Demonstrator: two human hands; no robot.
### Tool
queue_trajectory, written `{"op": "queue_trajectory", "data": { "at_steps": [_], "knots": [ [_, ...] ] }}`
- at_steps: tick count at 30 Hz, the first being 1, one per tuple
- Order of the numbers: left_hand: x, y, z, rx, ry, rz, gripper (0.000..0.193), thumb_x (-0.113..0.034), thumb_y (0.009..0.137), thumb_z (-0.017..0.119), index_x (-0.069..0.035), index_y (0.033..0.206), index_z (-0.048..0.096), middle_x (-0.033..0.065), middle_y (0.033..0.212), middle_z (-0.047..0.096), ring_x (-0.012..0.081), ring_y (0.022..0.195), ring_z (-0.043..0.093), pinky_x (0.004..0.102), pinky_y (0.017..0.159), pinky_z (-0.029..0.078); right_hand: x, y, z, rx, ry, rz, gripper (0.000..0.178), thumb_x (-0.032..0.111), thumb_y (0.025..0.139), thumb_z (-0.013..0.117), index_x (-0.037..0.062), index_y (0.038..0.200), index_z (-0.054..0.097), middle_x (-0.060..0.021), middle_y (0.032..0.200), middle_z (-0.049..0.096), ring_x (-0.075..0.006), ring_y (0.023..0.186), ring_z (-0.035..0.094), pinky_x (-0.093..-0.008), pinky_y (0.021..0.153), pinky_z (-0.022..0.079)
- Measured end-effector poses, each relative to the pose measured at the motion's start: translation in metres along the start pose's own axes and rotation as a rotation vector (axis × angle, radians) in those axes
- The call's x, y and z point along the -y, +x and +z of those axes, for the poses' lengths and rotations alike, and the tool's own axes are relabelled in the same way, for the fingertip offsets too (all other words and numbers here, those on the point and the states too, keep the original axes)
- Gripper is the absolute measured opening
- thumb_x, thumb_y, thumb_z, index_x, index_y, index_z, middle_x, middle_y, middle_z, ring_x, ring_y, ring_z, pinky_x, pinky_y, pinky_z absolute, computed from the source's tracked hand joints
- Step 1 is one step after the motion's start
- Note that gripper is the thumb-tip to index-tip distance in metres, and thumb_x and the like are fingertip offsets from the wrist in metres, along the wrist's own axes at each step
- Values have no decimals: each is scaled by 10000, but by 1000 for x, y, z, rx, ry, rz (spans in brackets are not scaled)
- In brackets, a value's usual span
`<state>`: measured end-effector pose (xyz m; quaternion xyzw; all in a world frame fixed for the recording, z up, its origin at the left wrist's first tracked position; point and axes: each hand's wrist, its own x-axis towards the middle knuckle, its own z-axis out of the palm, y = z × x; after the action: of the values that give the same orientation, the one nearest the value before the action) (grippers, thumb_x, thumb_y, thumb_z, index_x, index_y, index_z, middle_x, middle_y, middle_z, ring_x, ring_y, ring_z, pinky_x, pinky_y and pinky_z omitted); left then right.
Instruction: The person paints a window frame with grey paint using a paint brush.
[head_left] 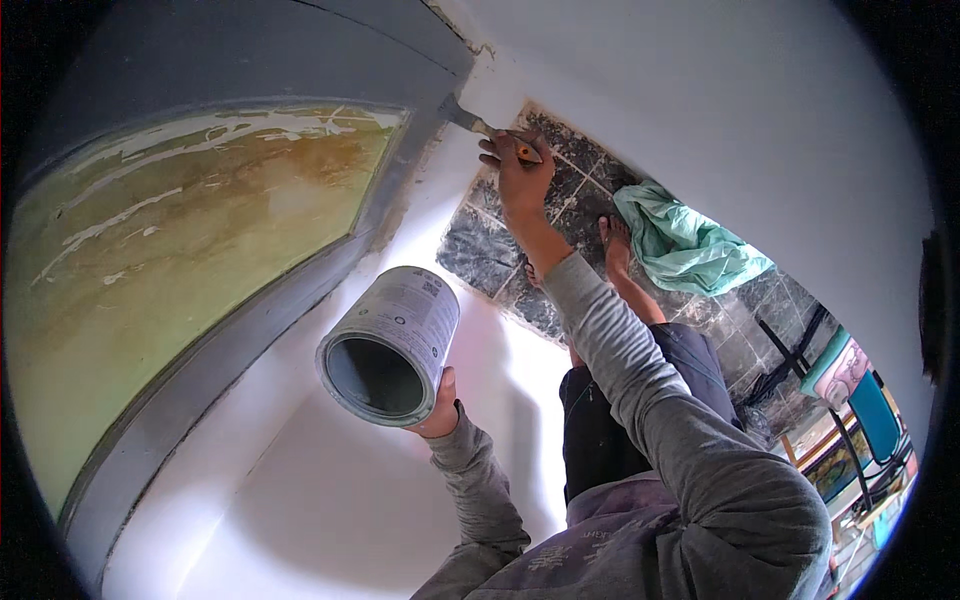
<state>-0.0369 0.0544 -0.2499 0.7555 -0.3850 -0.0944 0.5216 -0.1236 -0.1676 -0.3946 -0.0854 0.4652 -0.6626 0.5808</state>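
My left hand (441, 408) is closed round the lower right side of a paint can (425, 310), its fingers mostly hidden behind it. The can is tilted, its round mouth toward me, with grey paint coating the inside. Farther up, my right hand (524, 170) grips a paintbrush (482, 126) by its handle. The brush's grey-coated bristles touch the grey-painted frame (420, 135) at its corner, beside the white wall. Within the frame sits a yellow-green pane (230, 210) with brown stains and whitish streaks.
A mint-green cloth (690, 240) lies crumpled on dark, paint-spotted floor tiles (480, 250) near my bare feet. White walls (720, 100) rise on the right and below the frame. Toward the lower right stand a chair (875, 415) with a teal part and a pink-patterned item (840, 372).
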Motion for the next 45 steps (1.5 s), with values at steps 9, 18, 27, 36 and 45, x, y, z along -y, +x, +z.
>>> {"op": "queue_trajectory", "data": {
  "at_steps": [9, 18, 27, 36, 45],
  "knots": [
    [18, -3, -21, 55, 120, 50, 1159, -392, 760, 903, 30, 1575, 194, 213, 1581, 351, 357, 1393, 449, 490, 1128, 416, -6, -5, 1, -14, 66, 37, 126, 89, 982, 659, 17, 1058, 588, -152, 1055, 703, -308, 958, 740, -393, 752, 632],
    [24, -3, -27, 151, 164, 206, 939, -245, 799, 838, 44, 1526, 318, 219, 1529, 414, 395, 1350, 483, 511, 1071, 470, -16, -6, 0, -80, 88, 7, 124, 36, 969, 639, -3, 1057, 560, -152, 1026, 699, -288, 900, 746, -370, 678, 656],
    [3, -4, -14, 55, 30, -6, 1047, -271, 765, 867, 31, 1557, 253, 217, 1549, 385, 413, 1366, 468, 517, 1085, 460, -11, -31, 5, 123, -186, -92, 95, 28, 987, 615, -7, 1056, 559, -140, 1017, 684, -272, 925, 742, -358, 706, 643],
    [15, -10, -11, 2, -123, -83, 976, -187, 722, 871, 48, 1512, 347, 211, 1481, 470, 386, 1313, 522, 536, 1089, 462, 3, -34, 14, 155, -271, -222, 144, 5, 975, 642, -14, 1091, 559, -139, 1046, 688, -260, 930, 737, -354, 705, 639],
    [21, -10, -30, 29, 120, 44, 1215, -334, 611, 924, 23, 1558, 252, 196, 1534, 432, 332, 1401, 456, 477, 1189, 332, 64, -31, 65, 23, 50, -6, 104, 28, 957, 675, -36, 1005, 608, -138, 948, 702, -262, 842, 739, -350, 721, 623]
  ]
}}
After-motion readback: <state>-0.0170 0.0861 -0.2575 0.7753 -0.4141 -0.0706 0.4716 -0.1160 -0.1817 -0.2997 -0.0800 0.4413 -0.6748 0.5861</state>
